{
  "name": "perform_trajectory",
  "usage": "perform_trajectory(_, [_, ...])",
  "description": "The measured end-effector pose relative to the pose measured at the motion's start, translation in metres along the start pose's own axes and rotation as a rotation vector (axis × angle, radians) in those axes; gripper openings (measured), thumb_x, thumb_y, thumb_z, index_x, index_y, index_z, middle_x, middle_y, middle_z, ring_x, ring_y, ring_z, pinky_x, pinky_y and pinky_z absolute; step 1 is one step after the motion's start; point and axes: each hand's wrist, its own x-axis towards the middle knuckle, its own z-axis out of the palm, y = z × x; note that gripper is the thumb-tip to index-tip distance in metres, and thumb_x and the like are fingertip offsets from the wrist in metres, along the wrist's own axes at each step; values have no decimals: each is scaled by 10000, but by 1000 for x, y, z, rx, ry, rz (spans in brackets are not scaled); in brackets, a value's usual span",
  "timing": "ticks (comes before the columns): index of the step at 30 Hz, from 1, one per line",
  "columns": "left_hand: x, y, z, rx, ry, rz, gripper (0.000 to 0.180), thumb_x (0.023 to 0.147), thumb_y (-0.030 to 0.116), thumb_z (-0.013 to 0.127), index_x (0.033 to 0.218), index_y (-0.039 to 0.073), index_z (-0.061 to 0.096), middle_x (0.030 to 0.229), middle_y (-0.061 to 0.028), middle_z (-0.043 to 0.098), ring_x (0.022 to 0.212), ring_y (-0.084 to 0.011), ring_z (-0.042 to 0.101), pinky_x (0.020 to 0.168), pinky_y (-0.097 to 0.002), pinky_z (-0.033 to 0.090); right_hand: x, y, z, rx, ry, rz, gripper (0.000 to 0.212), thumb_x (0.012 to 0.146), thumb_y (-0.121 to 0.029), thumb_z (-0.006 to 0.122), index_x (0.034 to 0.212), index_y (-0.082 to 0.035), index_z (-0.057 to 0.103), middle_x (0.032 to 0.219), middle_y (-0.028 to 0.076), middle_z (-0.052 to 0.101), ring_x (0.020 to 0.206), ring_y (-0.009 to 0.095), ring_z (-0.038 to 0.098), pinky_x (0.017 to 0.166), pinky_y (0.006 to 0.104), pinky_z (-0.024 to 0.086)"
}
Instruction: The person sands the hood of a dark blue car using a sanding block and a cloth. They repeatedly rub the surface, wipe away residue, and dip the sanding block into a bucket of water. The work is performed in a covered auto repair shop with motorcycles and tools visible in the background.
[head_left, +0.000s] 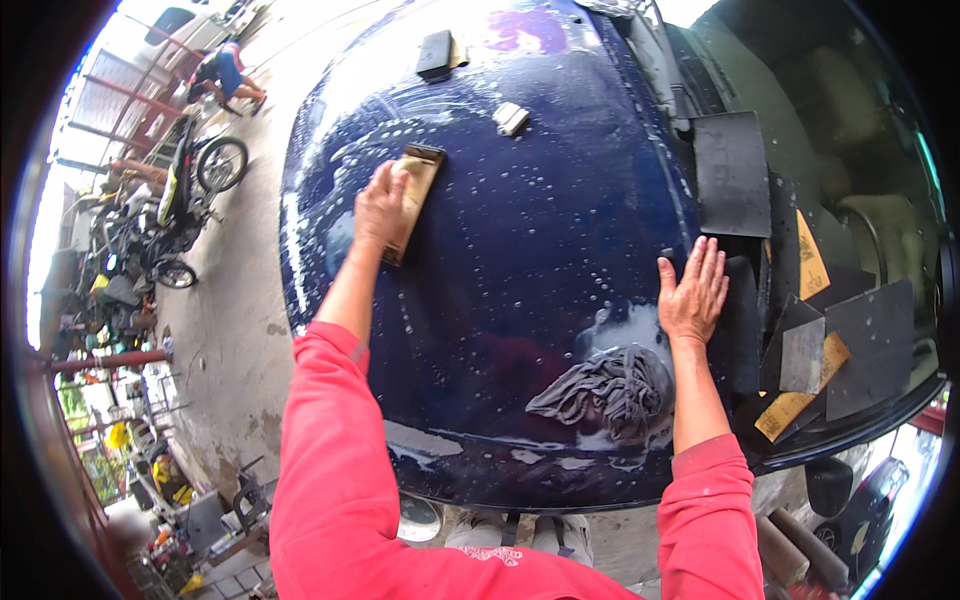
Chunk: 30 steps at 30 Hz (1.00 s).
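My left hand is closed around a long, tan sanding block, which lies on the wet, dark blue car hood. Drops and whitish streaks of water cover the paint. With fingers outstretched, my right hand rests flat at the hood's right side, near the windshield, holding nothing. A crumpled grey cloth lies to its lower left on the hood. Farther up the hood are a dark rectangular block and a small whitish block.
Dark sandpaper sheets lie along the windshield, some showing yellowish backs. A wiper arm runs beside them. Across the concrete floor at left stand motorbikes, and another person bends over at upper left.
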Motion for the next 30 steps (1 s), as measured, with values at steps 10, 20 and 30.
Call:
perform_trajectory(10, [115, 185, 132, -73, -128, 110, 684, 1141, 558, 460, 1678, 135, 451, 1745, -209, 394, 1628, -448, 308, 1322, -528, 302, 1, 0, -1, 23, -78, 38, 909, 1098, -721, 402, 1743, -90, 293, 1801, 154, 299, 1657, 366, 285, 1317, 574, 269])
perform_trajectory(20, [9, 149, 78, 325, -38, 392, 473, 1098, 161, 535, 1527, -34, 571, 1614, -237, 555, 1553, -400, 471, 1347, -507, 283, 2, -1, -5, 51, -70, 37, 917, 1094, -730, 396, 1738, -83, 308, 1798, 156, 302, 1648, 372, 302, 1308, 583, 281])
perform_trajectory(30, [-245, 193, 8, -200, -271, 327, 560, 990, 75, 725, 1522, -40, 593, 1616, -276, 540, 1554, -460, 459, 1312, -526, 339, 3, -2, -7, 31, -107, 63, 899, 1094, -725, 403, 1743, -110, 305, 1810, 125, 286, 1657, 346, 289, 1314, 571, 278])
